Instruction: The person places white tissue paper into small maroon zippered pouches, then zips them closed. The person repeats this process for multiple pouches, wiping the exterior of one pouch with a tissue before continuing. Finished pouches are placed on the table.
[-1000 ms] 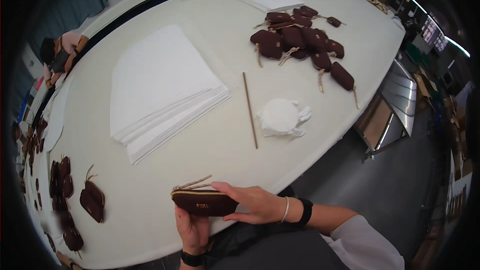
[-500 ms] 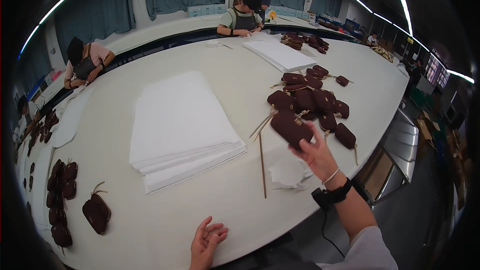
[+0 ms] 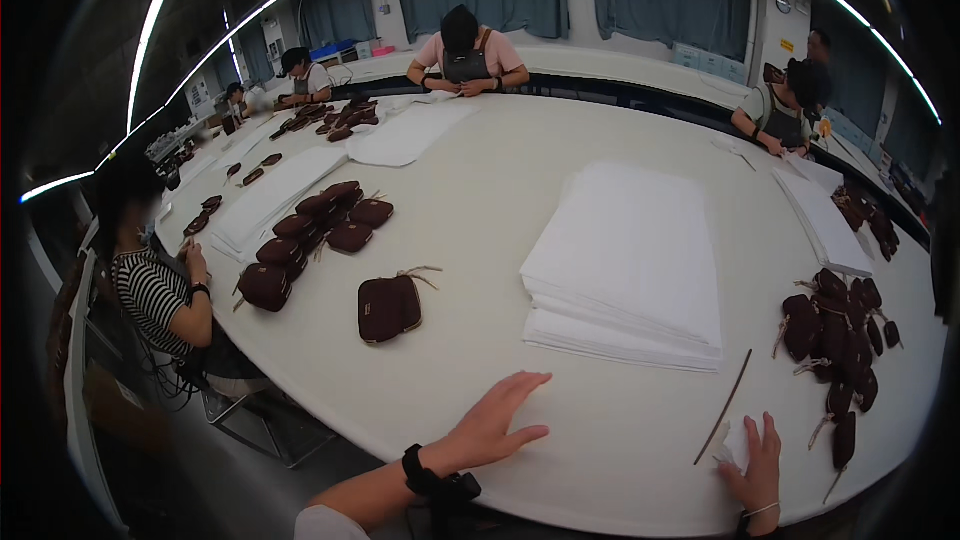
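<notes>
Lower right: right hand (image 3: 760, 472) at wad (image 3: 735, 443) (can't tell if fingers grip) could knock stick (image 3: 724, 406) by sweeping left; left hand (image 3: 487, 432) empty, fingers wide.

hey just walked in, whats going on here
A person stands at a big white table with both hands out. The left hand is open and empty above the tabletop; the right hand is at a crumpled white bundle, though whether it grips it is unclear. A thin brown stick and a stack of white sheets lie nearby, with dark brown pouches grouped to both sides. Other people work around the table.
</notes>
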Tool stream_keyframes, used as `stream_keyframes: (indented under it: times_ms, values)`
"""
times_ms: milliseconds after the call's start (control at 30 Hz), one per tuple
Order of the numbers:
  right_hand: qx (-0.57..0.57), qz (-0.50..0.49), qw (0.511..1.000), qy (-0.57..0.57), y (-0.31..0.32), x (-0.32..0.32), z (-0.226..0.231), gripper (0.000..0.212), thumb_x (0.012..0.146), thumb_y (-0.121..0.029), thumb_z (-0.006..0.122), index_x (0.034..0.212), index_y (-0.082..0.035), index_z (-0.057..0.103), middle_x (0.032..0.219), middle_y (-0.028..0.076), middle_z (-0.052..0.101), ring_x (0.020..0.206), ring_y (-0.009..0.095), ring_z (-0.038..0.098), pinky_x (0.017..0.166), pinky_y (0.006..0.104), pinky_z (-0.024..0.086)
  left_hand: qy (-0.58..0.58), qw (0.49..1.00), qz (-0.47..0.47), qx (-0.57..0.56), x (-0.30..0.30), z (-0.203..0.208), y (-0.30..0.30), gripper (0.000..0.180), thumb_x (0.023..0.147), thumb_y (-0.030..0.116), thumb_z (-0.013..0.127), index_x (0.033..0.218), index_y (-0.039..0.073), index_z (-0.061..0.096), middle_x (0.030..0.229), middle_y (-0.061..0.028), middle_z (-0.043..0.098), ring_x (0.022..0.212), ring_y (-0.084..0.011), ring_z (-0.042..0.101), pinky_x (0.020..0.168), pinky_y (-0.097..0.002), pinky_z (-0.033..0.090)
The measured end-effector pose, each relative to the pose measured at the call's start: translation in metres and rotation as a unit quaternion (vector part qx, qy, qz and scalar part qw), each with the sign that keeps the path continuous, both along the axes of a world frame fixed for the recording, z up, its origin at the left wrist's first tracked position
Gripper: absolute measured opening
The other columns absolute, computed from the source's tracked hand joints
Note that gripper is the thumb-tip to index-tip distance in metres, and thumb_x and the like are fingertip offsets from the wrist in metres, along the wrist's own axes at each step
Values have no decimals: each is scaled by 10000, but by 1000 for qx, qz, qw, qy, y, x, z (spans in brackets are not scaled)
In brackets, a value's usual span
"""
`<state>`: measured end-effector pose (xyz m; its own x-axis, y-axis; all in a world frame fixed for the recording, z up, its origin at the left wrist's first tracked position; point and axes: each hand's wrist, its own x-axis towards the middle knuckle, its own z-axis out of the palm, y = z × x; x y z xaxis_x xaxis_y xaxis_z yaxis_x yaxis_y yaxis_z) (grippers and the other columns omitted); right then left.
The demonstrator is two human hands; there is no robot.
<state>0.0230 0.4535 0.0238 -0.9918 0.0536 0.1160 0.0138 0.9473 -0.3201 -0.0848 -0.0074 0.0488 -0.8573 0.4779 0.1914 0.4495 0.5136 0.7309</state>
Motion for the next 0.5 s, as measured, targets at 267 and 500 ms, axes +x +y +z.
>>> stream_keyframes:
  times_ms: [267, 500]
  values:
    - [17, -6, 999, 27, 3, -8, 2, 831, 788, -462, 807, 1492, -190, 460, 1535, 277, 325, 1363, 508, 348, 1144, 546, 350, 100, 867, 430, -232, -130, -50, -210, 866, 724, 311, 856, 1480, 146, 467, 1536, -292, 339, 1421, -531, 293, 1164, -550, 310]
    - [68, -38, 995, 55, -12, 9, 34, 718, 790, -433, 813, 1398, -141, 568, 1480, 233, 431, 1348, 483, 402, 1110, 524, 401, 104, 868, 473, 106, -119, -49, -201, 783, 702, 61, 728, 1445, 80, 478, 1372, -149, 475, 1272, -320, 504, 1116, -407, 414]
